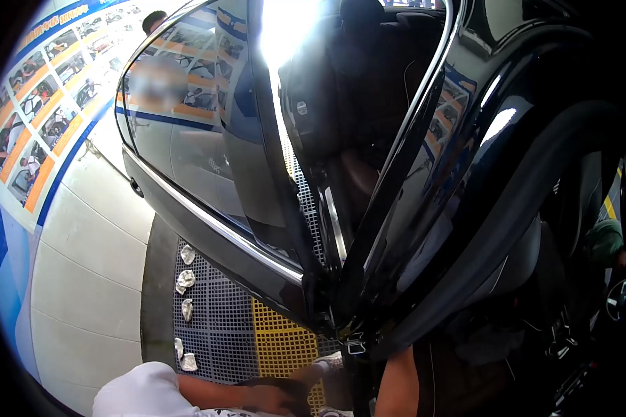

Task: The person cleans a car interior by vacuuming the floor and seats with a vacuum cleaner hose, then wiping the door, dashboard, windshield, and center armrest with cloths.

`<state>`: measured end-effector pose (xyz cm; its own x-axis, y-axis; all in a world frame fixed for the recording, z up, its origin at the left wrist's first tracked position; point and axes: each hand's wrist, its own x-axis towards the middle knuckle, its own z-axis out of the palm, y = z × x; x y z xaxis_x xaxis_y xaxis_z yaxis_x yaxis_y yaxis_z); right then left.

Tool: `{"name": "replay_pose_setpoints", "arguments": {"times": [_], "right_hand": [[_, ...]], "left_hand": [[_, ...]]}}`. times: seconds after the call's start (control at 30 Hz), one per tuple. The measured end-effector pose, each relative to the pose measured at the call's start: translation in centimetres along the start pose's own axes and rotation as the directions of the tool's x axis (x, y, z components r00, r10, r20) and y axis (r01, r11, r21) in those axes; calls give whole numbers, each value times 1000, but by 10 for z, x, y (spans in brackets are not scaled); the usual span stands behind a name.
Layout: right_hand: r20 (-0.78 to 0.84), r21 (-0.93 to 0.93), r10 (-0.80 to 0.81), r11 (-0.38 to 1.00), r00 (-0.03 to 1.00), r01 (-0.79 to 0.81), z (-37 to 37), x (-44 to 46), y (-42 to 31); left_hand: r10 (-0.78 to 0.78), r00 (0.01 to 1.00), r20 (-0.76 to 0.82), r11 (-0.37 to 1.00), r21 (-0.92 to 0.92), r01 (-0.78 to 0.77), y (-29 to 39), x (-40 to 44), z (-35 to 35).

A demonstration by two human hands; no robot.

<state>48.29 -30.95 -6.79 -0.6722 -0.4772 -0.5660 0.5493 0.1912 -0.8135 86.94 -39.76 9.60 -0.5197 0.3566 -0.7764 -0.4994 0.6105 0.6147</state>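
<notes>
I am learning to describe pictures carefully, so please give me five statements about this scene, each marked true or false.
1. The car is black. True.
2. The floor grating has grey and yellow parts. True.
3. The crumpled pieces lie on the yellow part. False: the white crumpled pieces lie along the grey part.
4. The photo poster is on the picture's right side. False: the photo poster is on the left.
5. The left hand is near the bottom edge. True.

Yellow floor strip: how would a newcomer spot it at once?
Find the black car door, left of centre. Below its lower edge, the yellow floor strip runs down toward the left hand. Its bright yellow colour sets it apart from the grey grating on its left.
</notes>
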Motion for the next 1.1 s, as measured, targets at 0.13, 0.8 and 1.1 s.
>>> {"name": "replay_pose_setpoints", "arguments": {"times": [0.13,0.8,1.1], "right_hand": [[-73,-88,24,996,997,-30,-17,-4,30],[-495,-288,126,910,860,-299,-24,-53,190],[-549,-556,140,674,824,-485,-103,-64,298]], "left_hand": [[-173,985,1,983,62,173,-18,-3,10],[-48,960,-275,987,-161,3,-29,-12,32],[-244,958,-153,961,-168,218,-65,-5,64]]}}
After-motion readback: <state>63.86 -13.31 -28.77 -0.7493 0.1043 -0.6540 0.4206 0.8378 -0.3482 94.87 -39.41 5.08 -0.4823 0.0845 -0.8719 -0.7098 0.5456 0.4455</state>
